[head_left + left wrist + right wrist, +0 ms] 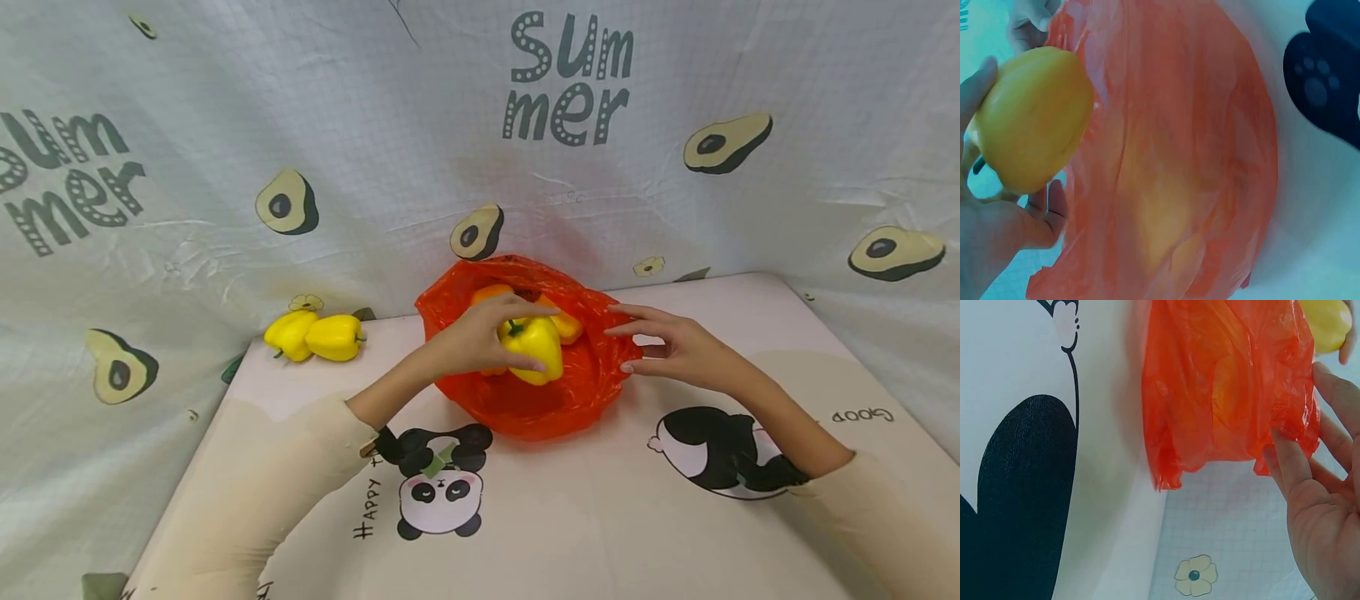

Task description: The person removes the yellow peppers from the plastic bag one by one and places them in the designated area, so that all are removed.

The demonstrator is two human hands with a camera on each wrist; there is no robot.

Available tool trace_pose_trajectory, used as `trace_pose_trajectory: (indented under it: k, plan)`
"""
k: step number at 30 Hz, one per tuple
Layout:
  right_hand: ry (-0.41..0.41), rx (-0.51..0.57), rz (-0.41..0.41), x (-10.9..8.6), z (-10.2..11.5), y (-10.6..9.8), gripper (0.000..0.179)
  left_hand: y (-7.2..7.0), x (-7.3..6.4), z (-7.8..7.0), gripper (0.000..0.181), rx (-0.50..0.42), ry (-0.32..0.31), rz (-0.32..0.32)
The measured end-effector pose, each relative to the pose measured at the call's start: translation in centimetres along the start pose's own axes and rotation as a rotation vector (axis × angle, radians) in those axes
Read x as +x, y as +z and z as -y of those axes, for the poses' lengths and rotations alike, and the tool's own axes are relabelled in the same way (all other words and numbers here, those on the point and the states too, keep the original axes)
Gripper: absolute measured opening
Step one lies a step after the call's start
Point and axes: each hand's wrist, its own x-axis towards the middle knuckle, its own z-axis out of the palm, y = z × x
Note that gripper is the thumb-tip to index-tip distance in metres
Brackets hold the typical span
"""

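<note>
My left hand (pixel 480 333) grips a yellow bell pepper (pixel 542 354) by its sides, over the mouth of a red plastic bag (pixel 540 421). In the left wrist view the pepper (pixel 1035 119) lies between thumb and fingers, its green stem facing the palm. Orange bell peppers (pixel 567 327) are partly visible inside the bag, others hidden behind the left hand. At the bag's right rim, my right hand (pixel 678 346) has its fingers spread, the fingertips touching the plastic. The right wrist view shows these fingers (pixel 1291 456) against the crumpled bag edge (pixel 1294 419).
Two yellow bell peppers (pixel 335 337) lie side by side at the table's back left corner. A printed cloth (pixel 390 167) hangs as a wall right behind the bag. The pale table (pixel 570 517) carries panda prints.
</note>
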Motion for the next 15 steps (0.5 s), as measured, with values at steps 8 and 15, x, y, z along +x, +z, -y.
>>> trace_pose_trajectory:
  k: [8,15]
  plan:
    - [-0.016,-0.009,-0.016,-0.2,-0.2,-0.2,0.048,0.4,-1.2,-0.1,0.063,-0.082,-0.064,-0.095]
    - [-0.016,-0.010,-0.022,-0.4,-0.2,-0.3,0.048,0.2,-2.2,-0.4,0.073,-0.113,-0.065,-0.121]
